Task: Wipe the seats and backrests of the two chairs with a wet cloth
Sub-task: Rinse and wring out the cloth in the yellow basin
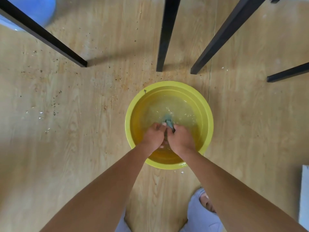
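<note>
A yellow basin (207, 114) with water stands on the wooden floor in front of me. Both hands are inside it, pressed together around a grey-green cloth (168, 121). My left hand (153, 136) grips the cloth from the left, and my right hand (181, 139) grips it from the right. Only the cloth's top end sticks out above my fingers; the rest is hidden in my fists. The water ripples around the cloth. Black chair legs (165, 34) stand beyond the basin; seats and backrests are out of view.
More black legs slant in at the top left (41, 32) and right (224, 36). Crumbs and dirt specks litter the floor (55, 97). A blue object (40, 9) sits at the top left. My slippered foot (200, 208) stands below the basin.
</note>
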